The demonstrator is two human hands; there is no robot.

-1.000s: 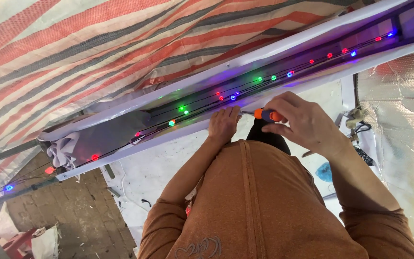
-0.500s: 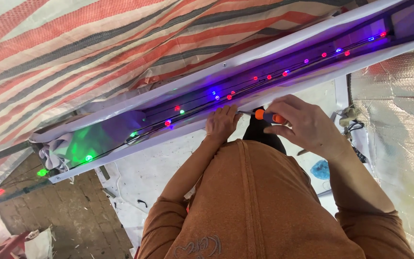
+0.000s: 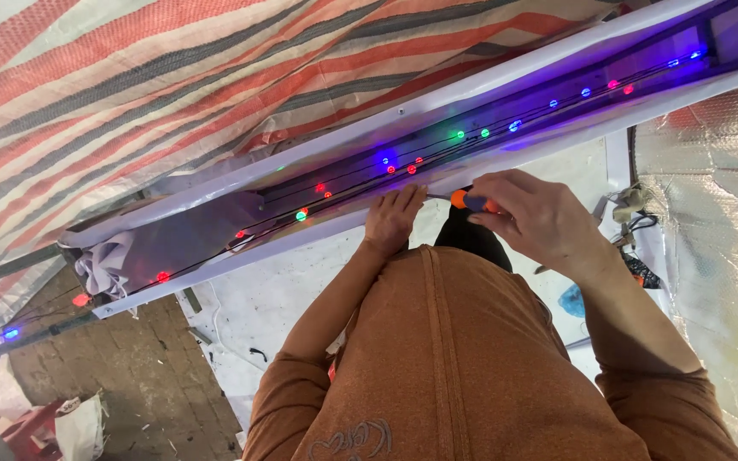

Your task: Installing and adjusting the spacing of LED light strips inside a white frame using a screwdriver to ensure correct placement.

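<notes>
Fingers (image 3: 506,189) of your right hand (image 3: 535,218) stay wrapped round the orange screwdriver (image 3: 470,201), your left hand (image 3: 393,218) lies flat on the white channel (image 3: 506,77), perhaps steadying it, while the coloured lights (image 3: 390,162) have changed.

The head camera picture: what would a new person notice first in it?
First the string of coloured lights, glowing red, green and blue inside a long white channel that crosses the picture. Below its middle, the right hand holds a screwdriver with an orange handle, and the left hand presses on the channel's lower edge. Above hangs a striped tarp.
</notes>
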